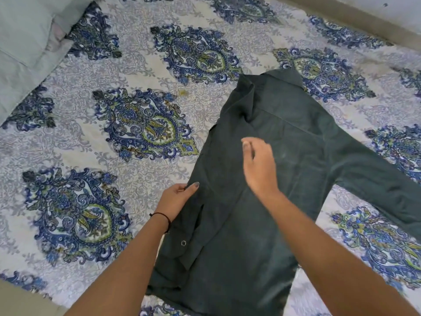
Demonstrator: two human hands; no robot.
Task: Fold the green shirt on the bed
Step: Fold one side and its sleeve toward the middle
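The green shirt (296,144) lies flat on the bed, right of the middle of the view, with its collar (273,78) at the far end and its hem at the near edge of the bed, close to the person. Its left side is turned in over the body, so that a doubled strip of cloth runs down that edge, and a small round snap (183,242) shows on the strip near the bottom. The sleeve (376,174) on the right side is spread out, reaching away to the right and past the edge of the view. The left hand (175,199) holds the shirt's left edge about halfway down its length, with the thumb (193,187) on top of the cloth and the fingers curled under the fold. The right hand (259,165) is over the middle of the shirt, below the shoulder seam, with fingers loosely bent and nothing in its grip; it is blurred, and whether it touches the cloth cannot be told. A thin dark band (167,221) circles the left wrist. Under the shirt is a pale sheet (136,65) printed with large blue and green ornamental shapes, which covers the whole bed. A pale green pillow (25,46) lies at the far left corner, well apart from the shirt.
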